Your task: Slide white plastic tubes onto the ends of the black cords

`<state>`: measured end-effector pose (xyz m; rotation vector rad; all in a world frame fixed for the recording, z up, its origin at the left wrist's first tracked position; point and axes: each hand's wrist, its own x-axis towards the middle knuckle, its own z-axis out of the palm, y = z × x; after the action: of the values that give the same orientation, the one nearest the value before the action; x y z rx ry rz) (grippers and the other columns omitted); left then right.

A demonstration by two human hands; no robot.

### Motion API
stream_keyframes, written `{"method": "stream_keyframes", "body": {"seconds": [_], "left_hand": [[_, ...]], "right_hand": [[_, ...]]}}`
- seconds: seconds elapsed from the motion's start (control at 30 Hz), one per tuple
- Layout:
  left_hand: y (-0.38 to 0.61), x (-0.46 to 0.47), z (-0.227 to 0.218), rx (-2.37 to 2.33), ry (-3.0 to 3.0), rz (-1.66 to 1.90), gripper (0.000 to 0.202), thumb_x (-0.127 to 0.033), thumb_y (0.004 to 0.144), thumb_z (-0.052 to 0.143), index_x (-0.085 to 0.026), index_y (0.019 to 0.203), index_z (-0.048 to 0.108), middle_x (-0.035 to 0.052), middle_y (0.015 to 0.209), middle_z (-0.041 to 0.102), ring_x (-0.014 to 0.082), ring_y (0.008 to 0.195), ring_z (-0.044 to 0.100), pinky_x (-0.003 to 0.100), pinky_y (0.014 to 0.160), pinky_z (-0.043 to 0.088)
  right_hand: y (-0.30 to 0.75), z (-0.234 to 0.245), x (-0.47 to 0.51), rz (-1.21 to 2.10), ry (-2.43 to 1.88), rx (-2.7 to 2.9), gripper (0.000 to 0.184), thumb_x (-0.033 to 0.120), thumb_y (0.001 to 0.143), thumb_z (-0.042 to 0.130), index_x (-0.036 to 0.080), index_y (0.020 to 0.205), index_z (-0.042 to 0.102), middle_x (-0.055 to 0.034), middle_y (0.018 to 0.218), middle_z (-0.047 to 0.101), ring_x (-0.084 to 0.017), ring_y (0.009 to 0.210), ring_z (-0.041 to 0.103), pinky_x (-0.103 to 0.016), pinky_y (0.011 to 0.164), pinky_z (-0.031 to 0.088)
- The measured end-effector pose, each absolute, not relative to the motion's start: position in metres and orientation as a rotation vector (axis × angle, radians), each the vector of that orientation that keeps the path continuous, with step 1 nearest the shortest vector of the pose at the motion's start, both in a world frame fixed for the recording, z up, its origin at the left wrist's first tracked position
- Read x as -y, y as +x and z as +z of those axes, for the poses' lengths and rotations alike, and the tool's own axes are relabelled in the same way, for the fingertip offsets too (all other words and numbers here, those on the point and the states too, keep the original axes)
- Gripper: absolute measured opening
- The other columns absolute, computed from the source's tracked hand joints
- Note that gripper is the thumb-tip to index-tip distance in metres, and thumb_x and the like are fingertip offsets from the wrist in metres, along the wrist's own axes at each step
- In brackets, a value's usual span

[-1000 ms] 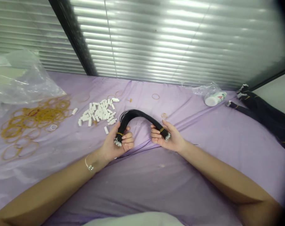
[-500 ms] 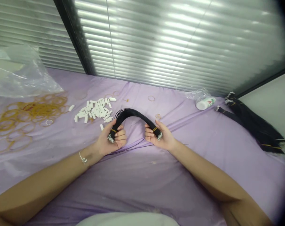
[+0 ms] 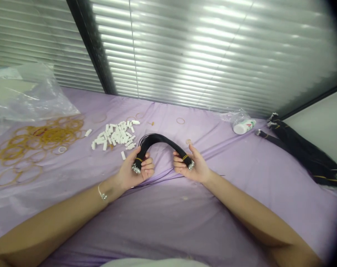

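A bundle of thin black wires point(image 3: 160, 138) arches between my two hands, with silvery metal terminals at both ends. A yellow-brown rubber band ties it near each end. My left hand point(image 3: 133, 168) is closed around the left end, thumb on top and fingers curled beneath. The right end is gripped by my right hand point(image 3: 192, 165), its fingers bent behind the wires and the thumb pointing up. A few loose black wires point(image 3: 154, 181) lie on the cloth below the hands. Just beyond my left hand is a heap of small white plastic pieces point(image 3: 117, 134).
Many rubber bands point(image 3: 46, 135) are spread at the left, in front of a clear plastic bag point(image 3: 40, 96). A white bottle point(image 3: 243, 127) lies at the back right. More black wire bundles point(image 3: 302, 154) rest at the right. Blinds point(image 3: 168, 52) stand behind the purple cloth point(image 3: 241, 167).
The whole view has shifted slightly, so everything appears a little lower and further right. Both hands keep the arched wire bundle in nearly the same pose.
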<state>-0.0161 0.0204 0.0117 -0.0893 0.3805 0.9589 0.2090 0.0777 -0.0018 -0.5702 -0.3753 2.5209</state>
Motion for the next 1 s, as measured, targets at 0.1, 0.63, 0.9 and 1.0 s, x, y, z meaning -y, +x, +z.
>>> {"method": "stream_keyframes", "body": {"seconds": [0.1,0.63,0.9,1.0], "left_hand": [[-0.0161,-0.0204,0.0107,-0.375,-0.093,0.962,0.034,-0.039,0.093,0.033,-0.014,0.073,0.045,-0.0052,0.056,0.025,0.0083,0.047,0.033,0.021,0.048,0.036],[-0.0157,-0.021,0.0089,-0.374,-0.09,0.954,0.034,-0.038,0.092,0.034,-0.014,0.073,0.046,-0.0051,0.057,0.024,0.008,0.048,0.033,0.022,0.048,0.036],[-0.0147,-0.021,0.0082,-0.385,-0.081,0.957,0.035,-0.038,0.092,0.034,-0.013,0.073,0.047,-0.0047,0.056,0.025,0.008,0.048,0.033,0.022,0.049,0.037],[-0.0147,-0.0207,0.0087,-0.387,-0.079,0.959,0.034,-0.038,0.092,0.034,-0.013,0.073,0.048,-0.0046,0.057,0.026,0.008,0.048,0.033,0.022,0.049,0.037]], "right_hand": [[0.2102,-0.0019,-0.0785,2.537,-0.553,0.389,0.051,0.055,0.088,0.035,0.01,0.093,0.056,0.003,0.067,0.032,-0.007,0.053,0.027,-0.021,0.053,0.03],[0.2151,-0.0059,-0.0833,2.57,-0.528,0.47,0.057,0.057,0.09,0.024,0.014,0.095,0.059,0.0064,0.054,0.025,-0.006,0.043,0.018,-0.018,0.042,0.023],[0.2185,-0.0081,-0.0863,2.604,-0.521,0.48,0.048,0.055,0.09,0.032,0.016,0.091,0.06,0.0074,0.052,0.023,-0.005,0.039,0.014,-0.016,0.037,0.019],[0.2191,-0.0095,-0.0871,2.61,-0.517,0.482,0.045,0.053,0.09,0.034,0.016,0.091,0.06,0.0075,0.052,0.023,-0.005,0.039,0.014,-0.017,0.036,0.018]]}}
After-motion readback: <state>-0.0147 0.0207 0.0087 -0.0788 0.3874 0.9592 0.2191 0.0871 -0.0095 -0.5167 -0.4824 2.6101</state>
